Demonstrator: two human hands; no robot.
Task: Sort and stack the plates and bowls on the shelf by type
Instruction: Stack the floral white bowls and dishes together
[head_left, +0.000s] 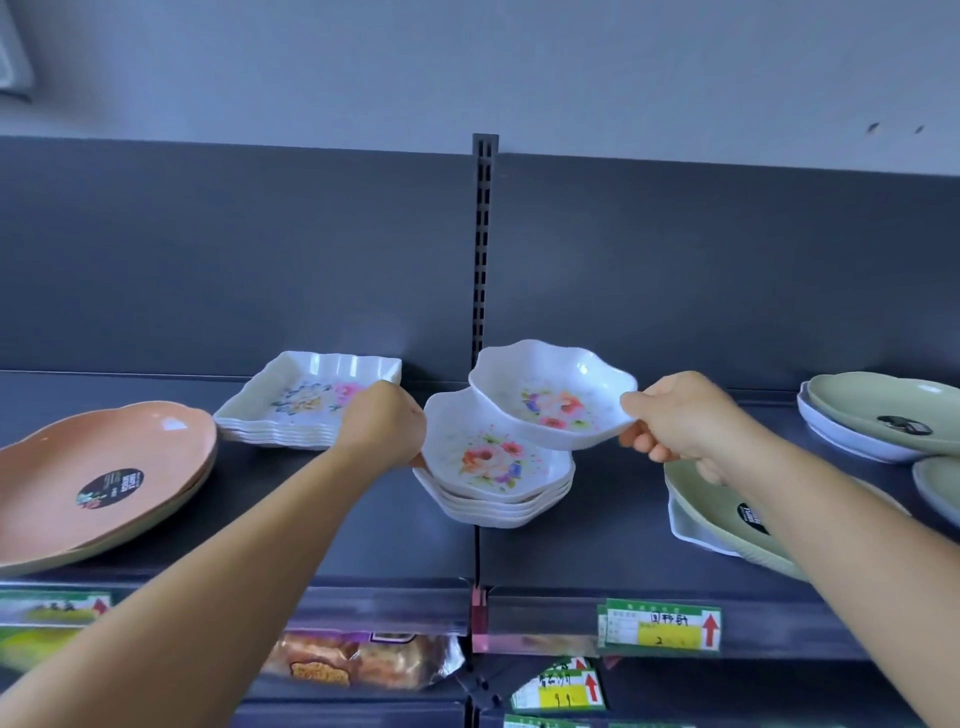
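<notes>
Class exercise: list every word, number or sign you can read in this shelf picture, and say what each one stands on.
"2": yellow field of the price tag on the shelf edge, beside a red up arrow; its handwriting is unclear.
"9 1", roughly: lower price tag, also with a red arrow.
Black sticker on the peach plate: too blurred.
Green plate sticker: too blurred.

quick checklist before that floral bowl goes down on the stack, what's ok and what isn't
1. Right hand pinches the floral bowl by its rim: ok.
2. Left hand steadies the bowl stack at its left edge: ok.
3. Same type: held bowl matches the stack's shape and flower print: ok.
4. Alignment: bowl sits up and to the right of the stack, tilted: not ok.
5. Stack top holds nothing: ok.
6. Left fingers clear of the stack's rim: cannot tell, hidden behind the hand.
</notes>
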